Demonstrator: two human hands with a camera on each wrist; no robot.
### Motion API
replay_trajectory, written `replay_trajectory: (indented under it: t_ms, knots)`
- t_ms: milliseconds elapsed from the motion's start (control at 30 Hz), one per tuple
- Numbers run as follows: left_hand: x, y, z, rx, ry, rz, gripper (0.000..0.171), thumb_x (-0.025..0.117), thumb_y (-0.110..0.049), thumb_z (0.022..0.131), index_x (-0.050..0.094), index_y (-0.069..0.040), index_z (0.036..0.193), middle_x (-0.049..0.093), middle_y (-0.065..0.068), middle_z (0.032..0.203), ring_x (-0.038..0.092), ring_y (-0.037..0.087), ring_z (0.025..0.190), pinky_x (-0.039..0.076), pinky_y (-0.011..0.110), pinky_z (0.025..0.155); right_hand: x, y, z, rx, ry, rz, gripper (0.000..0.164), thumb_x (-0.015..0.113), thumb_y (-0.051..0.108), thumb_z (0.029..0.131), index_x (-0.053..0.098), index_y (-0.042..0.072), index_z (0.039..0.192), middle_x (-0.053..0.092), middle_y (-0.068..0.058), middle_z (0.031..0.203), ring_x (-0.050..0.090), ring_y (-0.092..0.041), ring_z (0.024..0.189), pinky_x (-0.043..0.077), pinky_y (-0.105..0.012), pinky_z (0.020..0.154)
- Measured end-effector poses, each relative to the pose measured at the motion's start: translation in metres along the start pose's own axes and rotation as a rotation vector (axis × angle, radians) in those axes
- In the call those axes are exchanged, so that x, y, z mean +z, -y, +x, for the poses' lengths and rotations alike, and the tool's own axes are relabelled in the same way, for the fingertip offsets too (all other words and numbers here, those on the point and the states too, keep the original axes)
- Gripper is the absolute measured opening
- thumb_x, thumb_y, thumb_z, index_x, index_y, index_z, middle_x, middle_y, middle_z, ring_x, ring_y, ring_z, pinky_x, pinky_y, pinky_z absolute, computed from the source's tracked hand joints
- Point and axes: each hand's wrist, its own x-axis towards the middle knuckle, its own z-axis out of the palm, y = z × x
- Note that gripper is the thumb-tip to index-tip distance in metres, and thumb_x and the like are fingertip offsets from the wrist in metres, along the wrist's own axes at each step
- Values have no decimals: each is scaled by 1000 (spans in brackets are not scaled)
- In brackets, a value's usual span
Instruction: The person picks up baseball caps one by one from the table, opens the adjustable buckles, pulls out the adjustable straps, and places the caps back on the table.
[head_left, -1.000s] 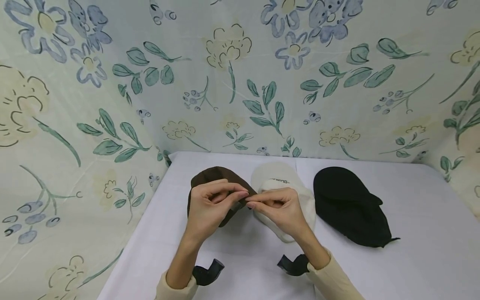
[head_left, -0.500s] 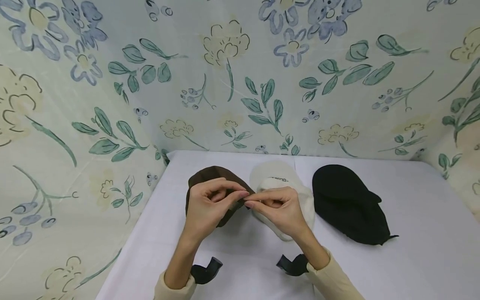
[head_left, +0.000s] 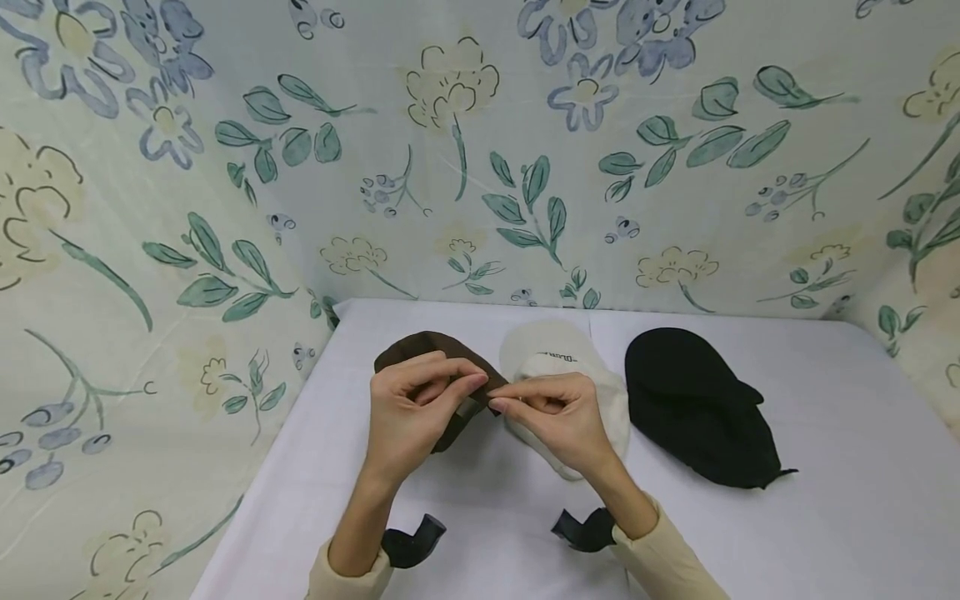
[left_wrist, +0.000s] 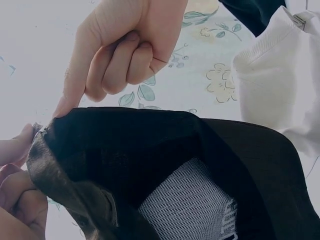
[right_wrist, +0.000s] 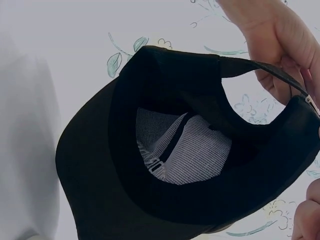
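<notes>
Left of the white cap, the left hand appears to pinch the back strap of the brown cap; pale mesh lines its hollow. It should be light and soft, the brim stiffer, best held beside the clasp. There the right hand, overlapping the white cap, pinches its edge. Right of the white cap lies a black cap.

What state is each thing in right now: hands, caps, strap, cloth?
Left hand: thumb and index finger pinching at the brown cap's back end.
Right hand: thumb and index finger pinching there too.
Brown cap: held, inside facing the wrist views.
Strap: arching across the back gap; fastened or not, can't tell.
White cap: lying down, partly hidden by the right hand.
Black cap: lying down, untouched.
White cloth: spread.
</notes>
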Motion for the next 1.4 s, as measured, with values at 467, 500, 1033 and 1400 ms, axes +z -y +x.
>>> replay_trajectory:
  t_ms: [467, 500, 1033, 1400]
  knots:
    - [-1, -4, 0, -15, -50, -36, 10, 81, 7, 84, 77, -2, 85, 46, 0, 59, 23, 9, 52, 21, 25, 47, 4, 5, -1, -16, -20, -6, 16, 74, -19, 83, 78, -9, 94, 45, -3, 50, 18, -13, 44, 19, -22, 41]
    - [-2, -5, 0, -14, -61, -39, 10, 81, 7, 83, 77, -2, 84, 48, 1, 59, 23, 9, 52, 21, 25, 47, 5, 6, -1, -20, -25, -14, 17, 74, -20, 83, 78, -8, 94, 40, -1, 49, 18, -12, 44, 18, -22, 41]
    - [-6, -16, -1, -63, -207, -71, 6, 81, 7, 83, 77, 4, 80, 50, 0, 59, 27, 8, 53, 21, 25, 46, 21, 23, -3, -140, -109, -75, 25, 75, -23, 79, 79, -3, 94, 27, 3, 50, 19, -8, 46, 21, -18, 42]
    - [-26, -21, 1, -44, -305, -188, 8, 80, 7, 84, 75, 13, 84, 69, -3, 72, 34, 5, 55, 36, 16, 55, 27, 21, -5, -178, -96, -86, 28, 76, -24, 76, 79, -2, 94, 28, 4, 49, 19, -6, 45, 22, -17, 42]
